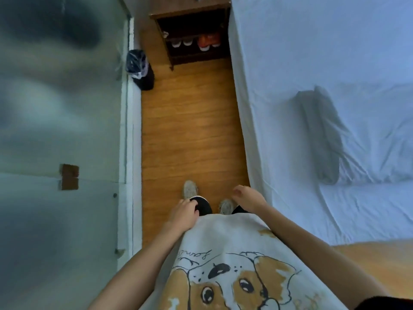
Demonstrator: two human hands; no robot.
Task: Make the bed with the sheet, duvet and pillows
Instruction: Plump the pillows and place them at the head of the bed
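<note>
Head view: a frosted glass partition (55,130) is seen at far left, with a lined bin (139,69) at its foot and a shoe shelf (194,36) beyond on the wooden floor (192,135). The left hand (184,214) is held loosely curled at the shirt hem, gripping nothing. The right hand (249,198) is likewise relaxed and empty, beside the bed (257,142). A white sheet (312,41) is spread over the mattress, and a pillow (366,135) is laid on it at right

A wooden shoe rack (192,39) holding shoes stands on the wood floor (190,130), near a lined black bin (139,68) by the wall.
</note>
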